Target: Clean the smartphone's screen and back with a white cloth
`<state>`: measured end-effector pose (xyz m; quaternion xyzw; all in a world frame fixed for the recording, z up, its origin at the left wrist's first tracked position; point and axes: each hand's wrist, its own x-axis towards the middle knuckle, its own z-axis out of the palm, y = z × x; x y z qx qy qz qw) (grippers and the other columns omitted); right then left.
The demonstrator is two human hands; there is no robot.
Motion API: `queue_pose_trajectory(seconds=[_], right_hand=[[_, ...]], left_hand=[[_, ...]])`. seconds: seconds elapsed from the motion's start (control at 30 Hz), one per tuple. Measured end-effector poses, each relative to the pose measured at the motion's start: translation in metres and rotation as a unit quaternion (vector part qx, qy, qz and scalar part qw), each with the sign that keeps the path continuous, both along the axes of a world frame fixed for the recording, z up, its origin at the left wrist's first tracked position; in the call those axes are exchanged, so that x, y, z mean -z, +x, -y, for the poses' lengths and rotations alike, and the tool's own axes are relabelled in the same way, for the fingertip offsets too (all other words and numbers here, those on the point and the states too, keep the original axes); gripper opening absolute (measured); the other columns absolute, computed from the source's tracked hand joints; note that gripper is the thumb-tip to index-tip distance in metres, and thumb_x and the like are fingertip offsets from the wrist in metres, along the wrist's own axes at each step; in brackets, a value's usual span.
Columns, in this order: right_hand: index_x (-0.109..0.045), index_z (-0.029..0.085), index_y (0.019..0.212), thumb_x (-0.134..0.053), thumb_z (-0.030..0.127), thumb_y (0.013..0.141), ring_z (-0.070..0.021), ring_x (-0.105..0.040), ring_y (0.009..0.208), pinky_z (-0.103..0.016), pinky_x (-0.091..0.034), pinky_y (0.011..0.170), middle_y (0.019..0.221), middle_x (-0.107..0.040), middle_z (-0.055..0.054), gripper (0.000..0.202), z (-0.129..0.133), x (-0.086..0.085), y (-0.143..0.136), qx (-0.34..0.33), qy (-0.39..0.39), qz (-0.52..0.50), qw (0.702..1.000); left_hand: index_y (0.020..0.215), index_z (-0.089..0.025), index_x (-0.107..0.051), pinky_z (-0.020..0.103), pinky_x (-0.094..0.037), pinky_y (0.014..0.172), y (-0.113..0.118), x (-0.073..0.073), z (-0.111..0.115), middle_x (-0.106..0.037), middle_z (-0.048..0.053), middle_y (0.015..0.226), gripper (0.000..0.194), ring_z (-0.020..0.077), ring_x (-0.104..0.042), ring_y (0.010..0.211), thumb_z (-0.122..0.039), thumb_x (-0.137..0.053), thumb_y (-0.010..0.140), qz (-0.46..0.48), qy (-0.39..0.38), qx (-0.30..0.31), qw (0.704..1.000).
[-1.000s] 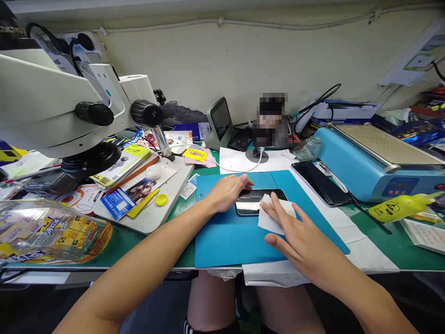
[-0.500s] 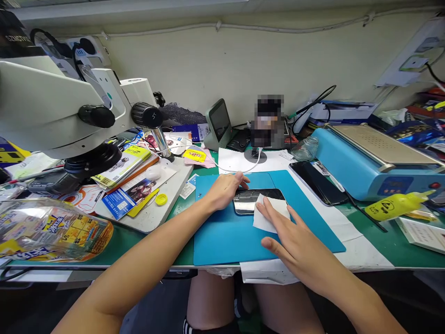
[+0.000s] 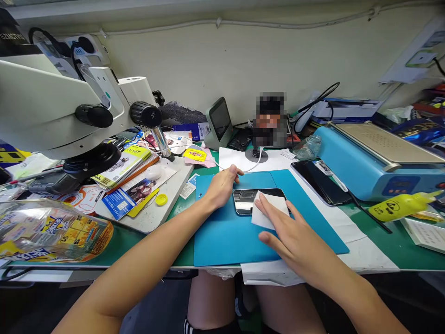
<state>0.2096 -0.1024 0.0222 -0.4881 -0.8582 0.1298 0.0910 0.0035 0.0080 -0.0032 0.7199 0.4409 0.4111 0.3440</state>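
A phone with a dark, reflective screen lies flat on the blue mat. My right hand rests over its right part, fingers spread and pressing a white wipe on the glass. The thumb sticks out to the left, above the mat. Beside the phone's upper left corner is my left hand, its fingers curled in and partly hidden behind the hand. Whether they hold anything cannot be made out.
A microscope overhangs the left side, above booklets and a clear plastic bottle. On the right are a second black phone, a blue heating machine and a yellow squeeze bottle. A small display stands behind the mat.
My left hand has shifted slightly up and drawn its fingers off the phone's edge, curling them. The wipe under my right hand has slid slightly left.
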Motion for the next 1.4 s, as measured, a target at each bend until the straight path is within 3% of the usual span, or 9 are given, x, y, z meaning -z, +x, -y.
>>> queue_pose_trajectory(seconds=[0.1,0.33,0.57,0.63,0.73,0.87,1.13,1.4], right_hand=[[-0.001,0.023,0.161,-0.035,0.062,0.099,-0.0306,-0.034,0.146,-0.062,-0.017,0.121,0.161,-0.033,-0.012,0.081,0.007,0.002,0.002,0.006,0.009,0.009,1.0],[-0.005,0.023,0.161,-0.027,0.064,0.1,-0.0314,-0.032,0.147,-0.064,-0.017,0.12,0.156,-0.043,-0.009,0.077,-0.034,-0.008,-0.016,0.013,-0.037,-0.01,0.999],[-0.008,0.024,0.161,-0.035,0.061,0.099,-0.0319,-0.035,0.146,-0.065,-0.018,0.12,0.16,-0.035,-0.013,0.077,0.0,0.003,0.001,-0.011,0.017,0.003,1.0],[-0.009,0.023,0.161,-0.035,0.06,0.1,-0.032,-0.037,0.145,-0.064,-0.021,0.119,0.158,-0.038,-0.013,0.076,0.0,0.003,0.0,-0.012,0.024,0.007,1.0],[-0.011,0.023,0.161,-0.033,0.061,0.1,-0.0329,-0.036,0.145,-0.065,-0.023,0.118,0.155,-0.044,-0.013,0.074,-0.016,-0.001,-0.01,-0.011,0.023,0.009,1.0],[-0.01,0.023,0.161,-0.03,0.061,0.101,-0.0313,-0.032,0.147,-0.064,-0.022,0.119,0.159,-0.037,-0.013,0.074,-0.034,-0.004,-0.023,-0.011,0.023,0.009,1.0],[-0.016,0.024,0.16,-0.039,0.061,0.098,-0.0327,-0.032,0.147,-0.065,-0.022,0.118,0.16,-0.036,-0.012,0.076,0.004,0.006,-0.005,-0.014,0.025,0.019,0.999],[-0.006,0.025,0.161,-0.031,0.058,0.102,-0.0298,-0.032,0.147,-0.064,-0.018,0.119,0.16,-0.037,-0.012,0.073,-0.031,-0.001,-0.031,-0.036,0.025,0.0,0.999]], left_hand=[[0.102,-0.02,-0.068,0.036,-0.047,0.082,0.001,0.0,-0.001,-0.068,0.005,0.087,0.08,0.0232,-0.062,0.087,-0.067,-0.004,0.101,-0.002,-0.016,0.009,1.0],[0.098,-0.019,-0.068,0.034,-0.046,0.078,0.001,-0.001,0.0,-0.07,0.004,0.075,0.081,0.0229,-0.064,0.081,-0.069,-0.004,0.1,0.003,-0.04,-0.02,0.999],[0.098,-0.02,-0.068,0.034,-0.045,0.078,0.0,0.0,-0.001,-0.071,0.003,0.072,0.079,0.0236,-0.066,0.081,-0.068,-0.005,0.1,0.0,-0.041,-0.026,0.999],[0.098,-0.02,-0.068,0.034,-0.046,0.077,0.001,0.0,-0.001,-0.071,0.003,0.072,0.078,0.0236,-0.066,0.08,-0.068,-0.007,0.101,0.005,-0.04,-0.025,0.999],[0.096,-0.02,-0.069,0.034,-0.046,0.077,0.002,0.001,-0.001,-0.071,0.003,0.072,0.08,0.0236,-0.067,0.08,-0.067,-0.005,0.101,0.0,-0.041,-0.029,0.999],[0.095,-0.019,-0.069,0.034,-0.047,0.077,0.002,0.003,-0.001,-0.072,0.004,0.072,0.081,0.0237,-0.067,0.079,-0.069,-0.005,0.1,0.006,-0.047,-0.034,0.998],[0.097,-0.019,-0.071,0.035,-0.046,0.078,0.001,0.002,-0.001,-0.072,0.004,0.071,0.084,0.0249,-0.067,0.08,-0.07,-0.003,0.099,-0.008,-0.05,-0.041,0.998],[0.098,-0.018,-0.072,0.036,-0.049,0.082,0.0,0.001,0.0,-0.074,0.005,0.073,0.083,0.0254,-0.069,0.083,-0.066,-0.005,0.101,0.009,-0.052,-0.031,0.998]])
